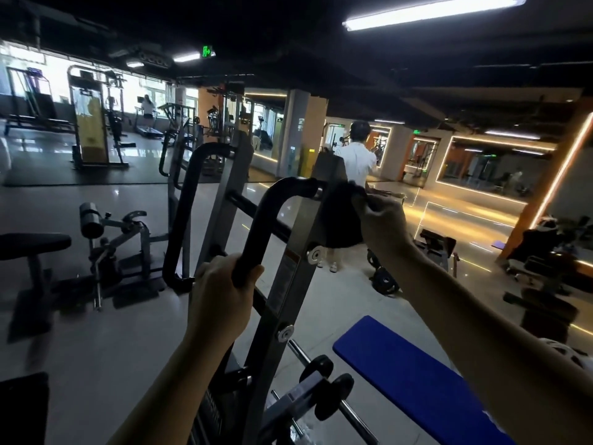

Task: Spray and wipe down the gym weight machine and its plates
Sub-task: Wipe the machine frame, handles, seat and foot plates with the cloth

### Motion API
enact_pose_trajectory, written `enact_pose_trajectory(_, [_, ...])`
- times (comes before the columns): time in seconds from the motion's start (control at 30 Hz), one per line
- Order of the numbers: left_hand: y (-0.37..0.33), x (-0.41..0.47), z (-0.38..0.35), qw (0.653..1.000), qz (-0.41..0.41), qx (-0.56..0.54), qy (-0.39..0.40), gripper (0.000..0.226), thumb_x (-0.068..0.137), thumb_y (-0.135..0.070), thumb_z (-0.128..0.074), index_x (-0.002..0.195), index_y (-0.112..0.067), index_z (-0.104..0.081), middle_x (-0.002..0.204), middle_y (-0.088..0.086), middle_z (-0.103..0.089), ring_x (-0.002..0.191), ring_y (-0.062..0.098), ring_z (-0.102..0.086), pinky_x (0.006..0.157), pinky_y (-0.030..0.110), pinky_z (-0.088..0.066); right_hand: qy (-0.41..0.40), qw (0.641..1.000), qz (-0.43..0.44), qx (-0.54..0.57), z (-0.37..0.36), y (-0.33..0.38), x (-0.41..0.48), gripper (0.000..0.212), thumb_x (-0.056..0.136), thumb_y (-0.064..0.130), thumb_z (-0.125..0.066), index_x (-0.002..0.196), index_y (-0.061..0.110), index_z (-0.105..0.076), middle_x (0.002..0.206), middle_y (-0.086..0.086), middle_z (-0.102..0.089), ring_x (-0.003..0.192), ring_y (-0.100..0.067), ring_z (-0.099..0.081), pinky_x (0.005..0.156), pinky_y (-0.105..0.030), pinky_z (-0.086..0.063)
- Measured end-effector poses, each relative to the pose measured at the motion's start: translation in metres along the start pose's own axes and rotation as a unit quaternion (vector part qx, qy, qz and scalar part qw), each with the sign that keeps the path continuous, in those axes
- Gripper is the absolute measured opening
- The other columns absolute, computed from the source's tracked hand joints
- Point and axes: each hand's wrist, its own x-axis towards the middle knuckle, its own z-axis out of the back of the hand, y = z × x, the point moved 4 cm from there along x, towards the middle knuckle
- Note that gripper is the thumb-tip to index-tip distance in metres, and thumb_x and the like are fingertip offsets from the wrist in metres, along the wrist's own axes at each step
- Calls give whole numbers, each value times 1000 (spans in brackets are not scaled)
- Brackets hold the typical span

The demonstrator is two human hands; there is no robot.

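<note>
head view: the weight machine's grey upright [295, 261] rises mid-frame, leaning right toward its top. left grip [221, 290] wraps the black looped handle [256, 226], fingers curled round its lower stretch. right grip [383, 223] is up high, pinching a dark cloth [341, 216]; the cloth hangs against the upright's right side near the top. low down, a chrome bar [349, 412] with black round stops [321, 367] juts from the frame, beside a blue pad [417, 380]. a second looped handle [189, 200] sits further left. a person in a white top [356, 155] stands beyond the machine on the glossy floor [96, 332].
</note>
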Motion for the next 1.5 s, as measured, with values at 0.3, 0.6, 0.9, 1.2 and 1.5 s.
enact_pose_trajectory(0.3, [-3, -3, 4, 999, 31, -30, 2, 46, 94, -61, -42, 88, -22, -65, 79, -7, -59, 81, 19, -59, 74, 43, -53, 4, 837, 359, -412, -46, 3, -31, 42, 88, 21, -62, 130, 25, -65, 132, -5, -66, 121, -33, -51, 93, -49, -45])
enact_pose_trajectory(0.6, [-2, -1, 1, 999, -14, -43, -11, 35, 103, -36, -53, 73, -18, -55, 61, -6, -51, 58, 14, -53, 64, 40, -47, 158, 686, 302, -643, -107, 46, -52, 35, 95, 31, -66, 128, 21, -65, 135, 1, -58, 137, -29, -34, 107, -41, -32])
enact_pose_trajectory(0.9, [-4, -4, 5, 996, -24, -83, -24, 41, 100, -52, -51, 89, -17, -67, 74, -8, -63, 72, 6, -61, 73, 40, -53, 267, 750, 267, -543, -81, 19, -84, 29, 100, 20, -59, 127, 23, -68, 139, 1, -55, 136, -26, -34, 110, -39, -31])
enact_pose_trajectory(1.2, [15, -23, 11, 996, 18, -89, -16, 39, 95, -52, -59, 116, -20, -69, 99, -15, -64, 91, 3, -64, 76, 34, -59, -57, 914, 318, -245, -21, 103, 8, 34, 102, 34, -46, 118, 16, -71, 109, -2, -74, 98, -17, -65, 85, -40, -54])
enact_pose_trajectory(1.5, [22, -34, 12, 990, 62, -123, -9, 36, 91, -45, -65, 116, -20, -70, 101, -19, -64, 92, 3, -64, 78, 26, -56, 7, 918, 301, -259, -87, 88, -12, 43, 100, 38, -41, 123, 18, -71, 118, -2, -70, 115, -28, -55, 79, -44, -51])
